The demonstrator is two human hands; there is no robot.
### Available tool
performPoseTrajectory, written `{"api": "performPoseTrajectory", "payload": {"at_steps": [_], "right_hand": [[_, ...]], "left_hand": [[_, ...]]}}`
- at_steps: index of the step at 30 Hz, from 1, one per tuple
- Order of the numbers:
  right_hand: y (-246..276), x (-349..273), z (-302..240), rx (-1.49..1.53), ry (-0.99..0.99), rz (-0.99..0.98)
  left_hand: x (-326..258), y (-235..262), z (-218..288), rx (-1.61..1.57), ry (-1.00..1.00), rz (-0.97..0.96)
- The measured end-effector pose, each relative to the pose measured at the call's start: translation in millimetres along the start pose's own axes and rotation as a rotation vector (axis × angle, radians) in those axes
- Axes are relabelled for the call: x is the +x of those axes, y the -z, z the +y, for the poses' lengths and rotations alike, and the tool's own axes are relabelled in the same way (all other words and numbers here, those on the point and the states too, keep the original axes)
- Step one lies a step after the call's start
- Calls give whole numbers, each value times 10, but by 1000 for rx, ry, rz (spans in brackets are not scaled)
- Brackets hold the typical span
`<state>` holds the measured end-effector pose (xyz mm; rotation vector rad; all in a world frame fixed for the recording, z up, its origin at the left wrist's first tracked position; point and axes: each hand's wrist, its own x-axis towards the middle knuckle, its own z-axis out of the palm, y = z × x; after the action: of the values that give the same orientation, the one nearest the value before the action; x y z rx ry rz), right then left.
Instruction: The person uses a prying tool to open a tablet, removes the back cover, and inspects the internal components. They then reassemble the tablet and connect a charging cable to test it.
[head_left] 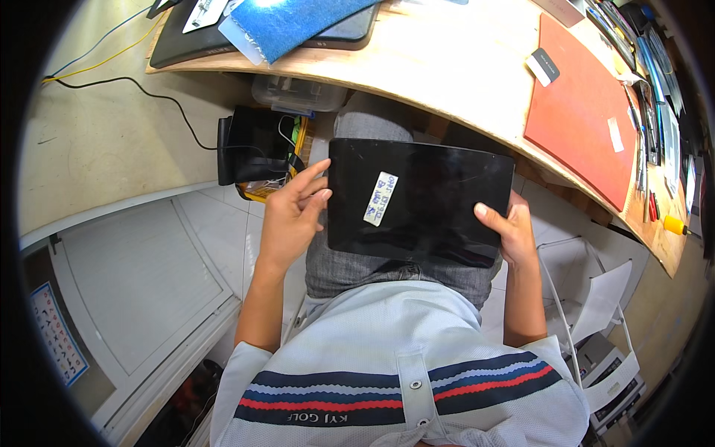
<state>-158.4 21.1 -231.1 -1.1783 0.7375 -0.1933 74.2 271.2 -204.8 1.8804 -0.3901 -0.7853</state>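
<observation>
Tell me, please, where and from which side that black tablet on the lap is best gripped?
By its two short edges, from both sides: the black tablet lies flat and wide across the lap, so the left hand and right hand can each clamp an edge.

A curved wooden desk [454, 67] ran across the top of the view. On it lay a red mat [581, 127] with a small black card [543, 65] just beside its upper edge, and a blue cloth [298, 21] over a dark laptop [194, 37]. Below the desk sat a clear plastic box [298, 93] and a black bag [253, 145].
</observation>
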Motion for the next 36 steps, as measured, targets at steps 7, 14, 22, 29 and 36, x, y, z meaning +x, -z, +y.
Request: {"api": "performPoseTrajectory", "payload": {"at_steps": [7, 14, 22, 29, 36], "right_hand": [[251, 54, -6, -168, 102, 188], [557, 78, 183, -82, -47, 291], [495, 153, 346, -14, 88, 392], [576, 268, 293, -178, 60, 409], [441, 283, 236, -336, 62, 616]], "left_hand": [[180, -167, 120, 33, -116, -70], [326, -86, 36, -144, -163, 17], [258, 345, -1032, -341, -4, 285], [559, -283, -1926, -318, 184, 58], [1327, -558, -1720, -245, -147, 163]]}}
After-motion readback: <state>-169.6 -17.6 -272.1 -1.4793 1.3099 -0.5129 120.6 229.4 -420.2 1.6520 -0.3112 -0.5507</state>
